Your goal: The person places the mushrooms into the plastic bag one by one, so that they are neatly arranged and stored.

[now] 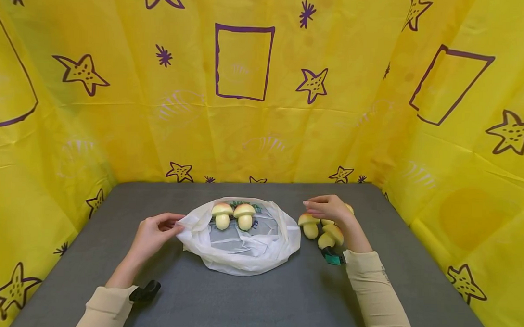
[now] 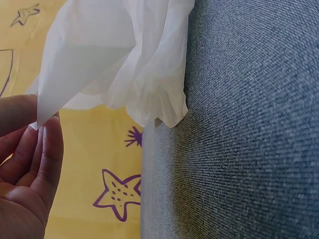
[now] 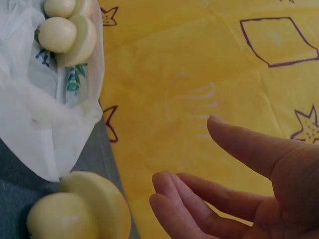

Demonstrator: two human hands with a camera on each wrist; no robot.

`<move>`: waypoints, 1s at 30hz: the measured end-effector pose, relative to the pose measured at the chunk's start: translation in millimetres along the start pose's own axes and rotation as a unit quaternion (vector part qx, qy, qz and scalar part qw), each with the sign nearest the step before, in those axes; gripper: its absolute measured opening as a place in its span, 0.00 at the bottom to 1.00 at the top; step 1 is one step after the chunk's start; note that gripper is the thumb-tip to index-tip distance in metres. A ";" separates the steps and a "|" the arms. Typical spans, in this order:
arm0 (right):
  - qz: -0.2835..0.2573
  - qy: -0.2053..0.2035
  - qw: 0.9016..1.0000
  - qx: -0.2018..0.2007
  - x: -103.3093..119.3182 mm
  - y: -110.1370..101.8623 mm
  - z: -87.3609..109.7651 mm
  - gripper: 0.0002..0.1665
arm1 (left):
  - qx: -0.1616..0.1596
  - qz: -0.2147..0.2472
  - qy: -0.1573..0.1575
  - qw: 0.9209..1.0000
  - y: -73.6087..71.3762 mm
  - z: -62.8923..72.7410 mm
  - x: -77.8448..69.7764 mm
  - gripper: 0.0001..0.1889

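A white plastic bag (image 1: 241, 264) lies with its mouth spread wide on the table. Two toy mushrooms, a left one (image 1: 222, 217) and a right one (image 1: 244, 217), rest side by side inside it toward the back. My left hand (image 1: 153, 234) pinches the bag's left rim between thumb and fingers; the left wrist view shows the pinched corner (image 2: 47, 104). To the right of the bag, my right hand (image 1: 331, 209) hovers over several more mushrooms (image 1: 330, 236), partly hiding them. In the right wrist view its thumb and fingers are apart with nothing between them, near one mushroom (image 3: 75, 214).
The grey cloth-covered table (image 1: 248, 307) is enclosed at the back and sides by yellow curtains (image 1: 263, 134) printed with stars and frames. Dark straps with small devices sit on both wrists, the left one (image 1: 146, 291) close above the table.
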State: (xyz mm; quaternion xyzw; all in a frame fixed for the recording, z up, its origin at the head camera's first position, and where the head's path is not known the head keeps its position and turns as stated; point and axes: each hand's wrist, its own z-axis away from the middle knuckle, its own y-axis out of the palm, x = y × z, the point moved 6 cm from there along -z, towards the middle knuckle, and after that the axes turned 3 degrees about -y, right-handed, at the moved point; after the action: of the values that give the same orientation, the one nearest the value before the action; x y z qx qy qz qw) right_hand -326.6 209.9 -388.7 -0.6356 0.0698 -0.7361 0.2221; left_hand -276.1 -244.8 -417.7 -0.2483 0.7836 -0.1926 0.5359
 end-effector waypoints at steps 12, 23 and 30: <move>-0.004 -0.014 1.000 -0.002 -17.4 -25.9 3.7 0.37 | -0.001 0.008 0.011 1.000 -0.2 0.9 -4.4 0.14; -0.007 -0.009 1.000 -0.010 -30.2 -45.8 9.8 0.36 | 0.000 0.001 0.013 1.000 0.5 0.4 -2.6 0.14; 0.007 -0.012 1.000 -0.017 -40.0 -57.6 16.6 0.37 | -0.001 -0.002 0.012 1.000 0.5 0.5 -2.2 0.13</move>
State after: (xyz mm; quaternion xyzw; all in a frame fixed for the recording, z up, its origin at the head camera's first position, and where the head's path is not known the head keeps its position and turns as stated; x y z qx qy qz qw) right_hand -320.5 280.8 -399.6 -0.6476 0.0841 -0.7255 0.2172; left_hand -275.0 -243.0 -416.5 -0.2477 0.7897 -0.1958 0.5260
